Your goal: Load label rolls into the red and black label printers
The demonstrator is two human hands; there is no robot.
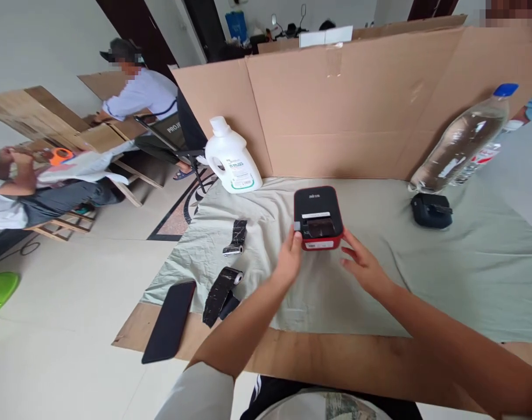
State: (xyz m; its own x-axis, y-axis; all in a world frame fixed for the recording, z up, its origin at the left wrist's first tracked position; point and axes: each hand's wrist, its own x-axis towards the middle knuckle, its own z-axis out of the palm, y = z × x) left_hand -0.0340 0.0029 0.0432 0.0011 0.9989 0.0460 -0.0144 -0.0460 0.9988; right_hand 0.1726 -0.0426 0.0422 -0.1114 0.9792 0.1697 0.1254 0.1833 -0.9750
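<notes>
A small red-and-black label printer (317,217) sits on the pale green cloth (467,274) in the middle of the table. My left hand (289,258) touches its front left corner, thumb by a grey button. Just off the printer's front right corner is my right hand (363,267), fingers spread and holding nothing. Two black rolls lie to the left: one (237,236) farther back, one (222,291) near the cloth's front edge.
A black phone (170,321) lies at the front left on cardboard. A white detergent jug (231,157) stands at the back left, a clear water bottle (462,143) and a black device (431,210) at the back right. A cardboard wall (357,99) closes the back. Two people sit at far left.
</notes>
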